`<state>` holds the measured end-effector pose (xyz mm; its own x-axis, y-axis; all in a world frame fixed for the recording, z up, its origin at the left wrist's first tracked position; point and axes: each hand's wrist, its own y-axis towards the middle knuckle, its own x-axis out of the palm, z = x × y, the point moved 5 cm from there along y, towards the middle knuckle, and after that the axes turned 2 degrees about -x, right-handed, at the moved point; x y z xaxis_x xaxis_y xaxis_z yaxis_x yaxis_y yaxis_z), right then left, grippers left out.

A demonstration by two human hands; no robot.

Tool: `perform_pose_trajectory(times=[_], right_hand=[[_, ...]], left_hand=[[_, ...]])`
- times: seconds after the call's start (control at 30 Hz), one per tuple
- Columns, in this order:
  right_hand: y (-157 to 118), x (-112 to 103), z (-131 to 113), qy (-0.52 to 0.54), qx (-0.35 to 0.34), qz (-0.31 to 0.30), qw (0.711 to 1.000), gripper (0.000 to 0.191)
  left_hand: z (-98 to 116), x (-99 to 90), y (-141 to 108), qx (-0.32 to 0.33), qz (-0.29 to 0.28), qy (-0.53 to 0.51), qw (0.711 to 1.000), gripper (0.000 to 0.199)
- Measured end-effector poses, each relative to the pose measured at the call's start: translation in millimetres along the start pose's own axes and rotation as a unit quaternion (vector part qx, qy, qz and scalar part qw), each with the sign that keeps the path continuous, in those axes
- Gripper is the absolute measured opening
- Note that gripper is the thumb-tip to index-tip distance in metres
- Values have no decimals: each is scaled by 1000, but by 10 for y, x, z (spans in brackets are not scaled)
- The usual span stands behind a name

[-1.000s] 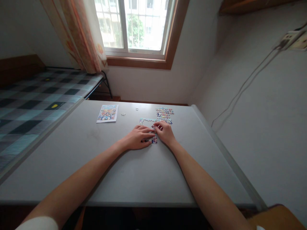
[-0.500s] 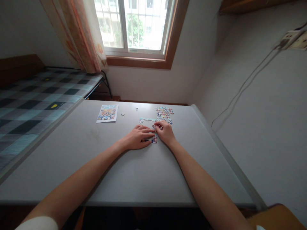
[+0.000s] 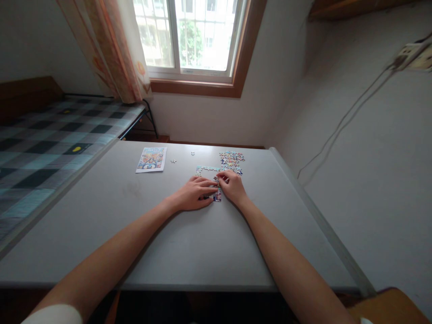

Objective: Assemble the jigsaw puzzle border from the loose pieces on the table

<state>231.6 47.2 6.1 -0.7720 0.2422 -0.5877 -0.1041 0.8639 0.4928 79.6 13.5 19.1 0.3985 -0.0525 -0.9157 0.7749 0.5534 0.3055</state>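
Note:
A partly joined jigsaw puzzle [image 3: 218,197] lies on the white table, its top edge showing as a strip of linked pieces. My left hand [image 3: 195,193] rests flat over its left and middle part, fingers stretched out and hiding much of it. At the puzzle's right side my right hand [image 3: 232,185] pinches a small puzzle piece [image 3: 216,177] between thumb and forefinger, against the joined pieces. Just beyond that hand is a heap of loose puzzle pieces [image 3: 231,158].
A printed picture sheet [image 3: 151,159] lies on the table [image 3: 209,247] at the far left. Single pieces [image 3: 173,161] sit between it and the puzzle. A checked bed [image 3: 67,135] adjoins the left side; a wall with a hanging cable [image 3: 335,130] stands on the right.

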Motion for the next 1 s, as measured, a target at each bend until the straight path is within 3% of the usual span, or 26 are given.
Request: perform_pose_trajectory(times=[0.67, 1.0], right_hand=[[2, -6, -2, 13, 8, 5, 1000, 14], [12, -23, 56, 0, 42, -22, 999, 13]], left_hand=[[0, 4, -5, 6, -3, 5, 1000, 35], [-10, 11, -13, 4, 1, 1, 1000, 36]])
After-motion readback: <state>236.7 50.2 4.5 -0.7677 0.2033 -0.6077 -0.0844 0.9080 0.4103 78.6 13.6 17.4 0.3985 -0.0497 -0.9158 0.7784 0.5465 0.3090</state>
